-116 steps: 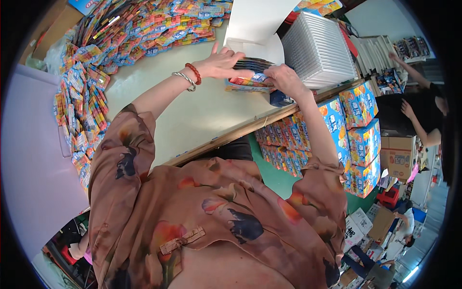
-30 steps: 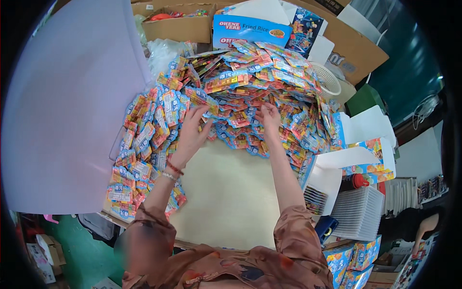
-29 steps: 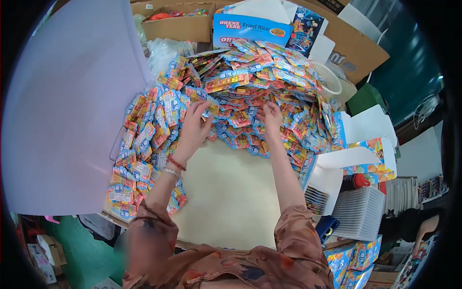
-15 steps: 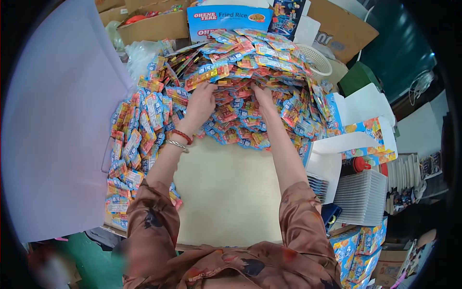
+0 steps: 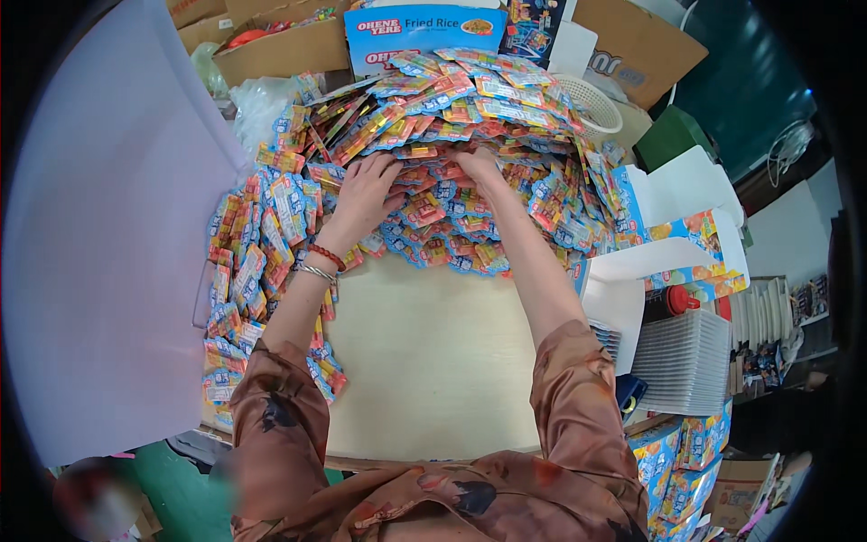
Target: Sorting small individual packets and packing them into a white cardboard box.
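A large heap of small flat candy packets (image 5: 424,210), blue, red and yellow with clear fronts, covers the far half of the table. My left hand (image 5: 366,191) lies against the heap's middle left, fingers stretched out and apart over the packets. It wears a red beaded bracelet and a silver one. To its right, my right hand (image 5: 480,172) reaches into the heap beneath an overhanging layer of packets. Its fingertips are tucked among them, so what they hold, if anything, is hidden.
The pale tabletop (image 5: 429,361) shows before me. A white panel (image 5: 108,235) stands at left. Behind the heap are cardboard boxes (image 5: 280,50), a blue box (image 5: 424,34) and a white basket (image 5: 591,107). At right are an open display box (image 5: 686,248) and stacked clear trays (image 5: 684,366).
Both hands have shifted left along the heap. My left fingers are spread more over the packets, and some packets above the left hand have tilted.
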Demonstrator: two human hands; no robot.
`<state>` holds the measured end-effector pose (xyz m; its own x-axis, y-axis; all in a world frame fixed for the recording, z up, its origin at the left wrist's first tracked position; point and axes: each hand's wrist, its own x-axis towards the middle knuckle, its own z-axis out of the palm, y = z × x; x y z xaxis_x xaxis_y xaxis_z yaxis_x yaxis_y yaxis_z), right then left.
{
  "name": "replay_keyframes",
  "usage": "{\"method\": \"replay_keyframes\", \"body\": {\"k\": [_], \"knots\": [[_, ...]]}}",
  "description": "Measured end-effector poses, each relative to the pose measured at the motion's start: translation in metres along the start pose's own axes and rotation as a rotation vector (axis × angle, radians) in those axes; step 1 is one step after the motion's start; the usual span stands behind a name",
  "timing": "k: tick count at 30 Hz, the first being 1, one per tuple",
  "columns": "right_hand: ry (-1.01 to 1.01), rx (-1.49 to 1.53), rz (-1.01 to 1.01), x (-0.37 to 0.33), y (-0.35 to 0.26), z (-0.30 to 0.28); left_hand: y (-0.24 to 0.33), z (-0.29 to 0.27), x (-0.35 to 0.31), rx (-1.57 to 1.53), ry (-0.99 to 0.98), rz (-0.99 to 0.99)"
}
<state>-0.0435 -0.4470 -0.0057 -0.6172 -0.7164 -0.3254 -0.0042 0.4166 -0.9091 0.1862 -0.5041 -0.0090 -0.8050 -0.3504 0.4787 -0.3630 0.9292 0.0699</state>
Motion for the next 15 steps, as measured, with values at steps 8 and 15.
{"method": "replay_keyframes", "body": {"k": [8, 15], "knots": [[0.030, 0.388, 0.075, 0.028, 0.017, 0.015, 0.008, 0.003, 0.019, 0.330, -0.080, -0.009], [0.123, 0.661, -0.150, 0.104, 0.038, 0.021, 0.001, 0.019, 0.017, 0.275, 0.059, 0.072]]}}
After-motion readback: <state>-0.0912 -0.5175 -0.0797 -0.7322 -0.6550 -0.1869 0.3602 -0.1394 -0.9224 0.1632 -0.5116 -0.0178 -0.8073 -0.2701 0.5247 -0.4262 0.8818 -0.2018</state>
